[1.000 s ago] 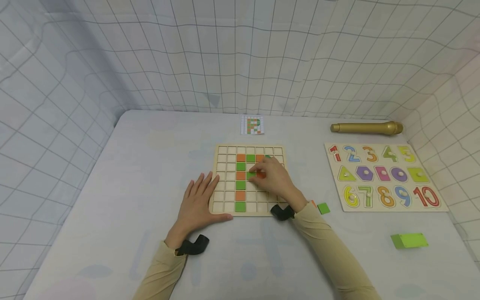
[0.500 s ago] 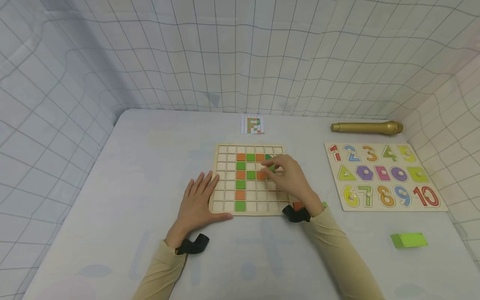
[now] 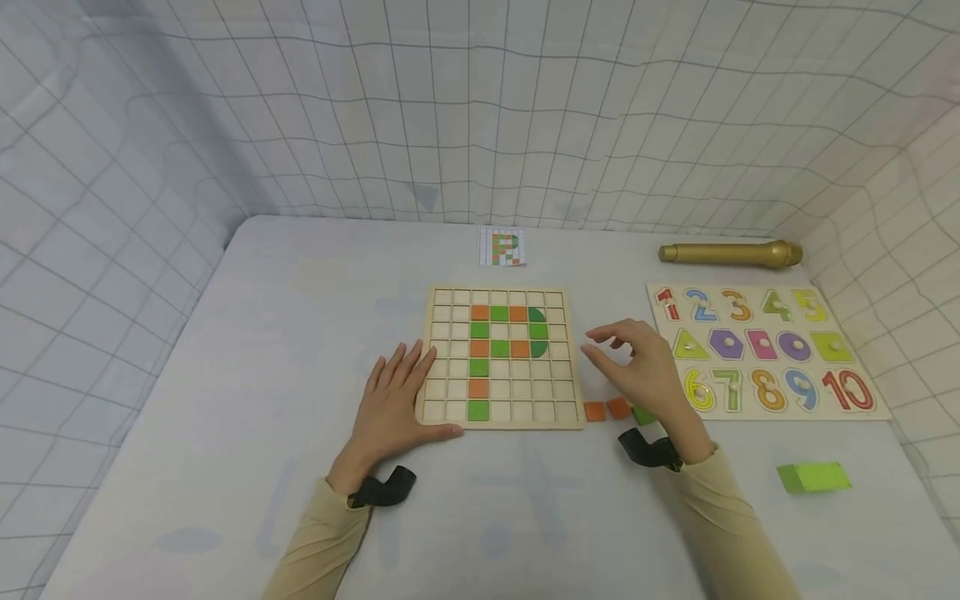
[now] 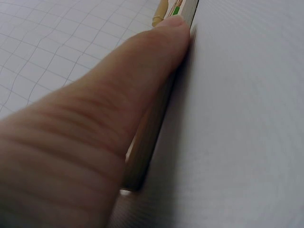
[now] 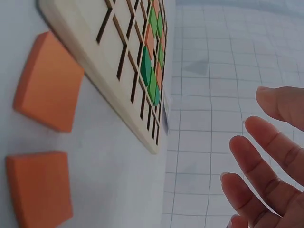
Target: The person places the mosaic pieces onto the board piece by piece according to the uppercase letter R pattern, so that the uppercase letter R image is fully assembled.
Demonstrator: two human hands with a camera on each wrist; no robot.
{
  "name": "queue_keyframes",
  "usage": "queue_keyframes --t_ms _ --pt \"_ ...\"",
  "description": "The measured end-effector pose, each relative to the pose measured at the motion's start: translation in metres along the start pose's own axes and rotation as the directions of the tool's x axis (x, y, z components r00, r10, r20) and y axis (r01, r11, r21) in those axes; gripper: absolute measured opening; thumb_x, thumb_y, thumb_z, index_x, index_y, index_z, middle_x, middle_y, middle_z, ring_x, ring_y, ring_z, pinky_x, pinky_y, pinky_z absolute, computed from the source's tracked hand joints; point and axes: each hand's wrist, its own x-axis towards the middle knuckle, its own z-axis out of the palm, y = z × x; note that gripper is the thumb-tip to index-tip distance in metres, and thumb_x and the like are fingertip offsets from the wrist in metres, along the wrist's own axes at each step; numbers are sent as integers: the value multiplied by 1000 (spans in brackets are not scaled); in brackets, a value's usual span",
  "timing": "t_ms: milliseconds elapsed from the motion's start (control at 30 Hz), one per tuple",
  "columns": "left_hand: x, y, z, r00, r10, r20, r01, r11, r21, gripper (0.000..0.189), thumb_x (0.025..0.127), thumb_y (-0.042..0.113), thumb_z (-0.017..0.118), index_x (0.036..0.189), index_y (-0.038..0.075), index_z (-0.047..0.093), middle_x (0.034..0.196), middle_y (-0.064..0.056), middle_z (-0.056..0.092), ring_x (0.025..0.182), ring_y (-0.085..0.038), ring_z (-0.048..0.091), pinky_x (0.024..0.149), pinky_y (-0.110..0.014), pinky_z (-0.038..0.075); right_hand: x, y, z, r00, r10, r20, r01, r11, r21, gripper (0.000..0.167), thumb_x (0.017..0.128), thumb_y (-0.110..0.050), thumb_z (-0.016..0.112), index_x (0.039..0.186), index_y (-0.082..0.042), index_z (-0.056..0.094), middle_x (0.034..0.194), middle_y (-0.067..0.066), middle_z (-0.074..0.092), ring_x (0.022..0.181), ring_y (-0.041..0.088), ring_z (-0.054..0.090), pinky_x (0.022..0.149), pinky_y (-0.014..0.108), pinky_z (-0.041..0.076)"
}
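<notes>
A wooden grid board (image 3: 457, 414) lies on the table, with orange and green square tiles in its cells forming a P shape. Two dark green rounded tiles, one of them the lower rounded tile (image 3: 538, 349), sit at the loop's right corners. My left hand (image 3: 393, 408) rests straight-fingered at the board's left edge; its thumb (image 4: 142, 61) lies along the front edge. Right of the board, my right hand (image 3: 641, 367) hovers with loosely bent fingers and nothing between them. Below it are two orange square tiles (image 3: 595, 411) and a green tile (image 3: 642, 415), partly hidden by the hand.
A small pattern card (image 3: 502, 247) lies behind the board. To the right are a number-and-shape puzzle board (image 3: 678, 400), a gold microphone (image 3: 727, 254) and a light green block (image 3: 816, 477). Grid-patterned cloth (image 3: 480, 117) surrounds the table.
My right hand has moved off the board to the right, uncovering the loop's tiles on the right side and the loose orange tiles. The left hand has stayed in place.
</notes>
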Motion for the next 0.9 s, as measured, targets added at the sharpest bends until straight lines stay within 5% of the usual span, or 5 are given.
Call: queue_keyframes --t_ms 300,900 --pt "0 -1 0 1000 -1 3 1 1000 4 115 65 70 69 152 12 22 157 -9 16 143 -27 5 113 -45 0 -22 9 -11 987 111 120 -107 994 -37 24 79 -22 79 96 -8 74 94 1 69 85 22 53 67 38 44" --pt "0 -1 1 1000 -13 8 13 1000 2 115 65 71 69 152 13 22 157 -8 15 143 -26 4 113 -45 -1 -40 18 -7 927 38 374 15 990 -137 32 71 -28 85 98 -15 74 101 -3 65 93 18 50 77 38 39"
